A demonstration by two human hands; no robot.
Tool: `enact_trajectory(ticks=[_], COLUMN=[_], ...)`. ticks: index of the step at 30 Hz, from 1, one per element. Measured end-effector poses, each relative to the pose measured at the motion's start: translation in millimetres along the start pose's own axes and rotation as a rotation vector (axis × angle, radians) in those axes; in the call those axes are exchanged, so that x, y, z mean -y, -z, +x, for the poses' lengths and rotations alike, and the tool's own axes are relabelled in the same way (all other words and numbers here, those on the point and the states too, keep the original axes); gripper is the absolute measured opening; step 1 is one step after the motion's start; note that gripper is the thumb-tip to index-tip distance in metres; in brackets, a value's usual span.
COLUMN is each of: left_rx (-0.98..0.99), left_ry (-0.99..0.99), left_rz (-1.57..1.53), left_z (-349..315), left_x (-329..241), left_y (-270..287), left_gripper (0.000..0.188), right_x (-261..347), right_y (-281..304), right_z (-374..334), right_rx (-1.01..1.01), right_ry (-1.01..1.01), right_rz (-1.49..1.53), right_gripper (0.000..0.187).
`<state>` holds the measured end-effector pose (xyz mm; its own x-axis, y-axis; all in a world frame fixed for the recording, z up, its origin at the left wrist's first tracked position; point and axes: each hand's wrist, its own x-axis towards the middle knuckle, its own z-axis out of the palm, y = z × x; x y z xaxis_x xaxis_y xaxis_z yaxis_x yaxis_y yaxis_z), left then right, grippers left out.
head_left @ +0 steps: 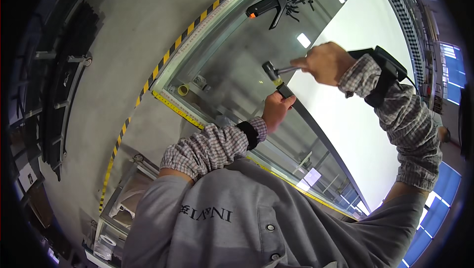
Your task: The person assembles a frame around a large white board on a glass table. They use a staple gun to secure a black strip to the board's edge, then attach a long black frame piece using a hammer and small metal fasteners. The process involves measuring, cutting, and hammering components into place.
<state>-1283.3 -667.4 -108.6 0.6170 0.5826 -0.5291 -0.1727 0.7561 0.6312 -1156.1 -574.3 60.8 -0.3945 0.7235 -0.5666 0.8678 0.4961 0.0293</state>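
Observation:
My right hand (328, 63) is closed around the handle of a small hammer (270, 71) with a dark, cylindrical head. The hammer head hangs just above the end of a long dark bar (316, 124); whether they touch, I cannot tell. My left hand (277, 112) grips that bar near its end, the thumb pressed along its side. From there the bar runs toward the lower right, along the edge of a large white panel (360, 65). Both forearms wear checked sleeve covers with black bands.
A glass-topped table (222, 65) lies under the work, with yellow measuring tape (177, 108) along its edge. A black pistol-grip tool (269, 6) rests at the far side. A yellow ring (183, 90) shows near the left corner. Wheeled racks (64, 100) stand at left.

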Motion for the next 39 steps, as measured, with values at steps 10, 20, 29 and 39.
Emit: enact_trajectory(ticks=[10, 20, 29, 39], left_rx=[-0.006, -0.003, -0.011, 0.116], left_ry=[-0.037, -0.129, -0.143, 0.306], left_rz=[-0.046, -0.012, 0.026, -0.393], left_z=[-1.2, -1.6, -3.3, 9.0], left_x=[-1.1, -3.1, -13.6, -45.4], left_y=[-5.9, -8.9, 0.0, 22.0], left_gripper=[0.014, 0.016, 0.016, 0.05], right_x=[-1.9, 7.0, -2.8, 27.7], right_y=[9.5, 28.7, 20.1, -93.9], right_z=[6.9, 5.9, 5.9, -68.0], right_rx=[-0.154, 0.178, -0.173, -0.619], right_ry=[-0.068, -0.003, -0.05, -0.413], right_rz=[0.009, -0.187, -0.053, 1.021], right_gripper=[0.025, 0.026, 0.03, 0.029])
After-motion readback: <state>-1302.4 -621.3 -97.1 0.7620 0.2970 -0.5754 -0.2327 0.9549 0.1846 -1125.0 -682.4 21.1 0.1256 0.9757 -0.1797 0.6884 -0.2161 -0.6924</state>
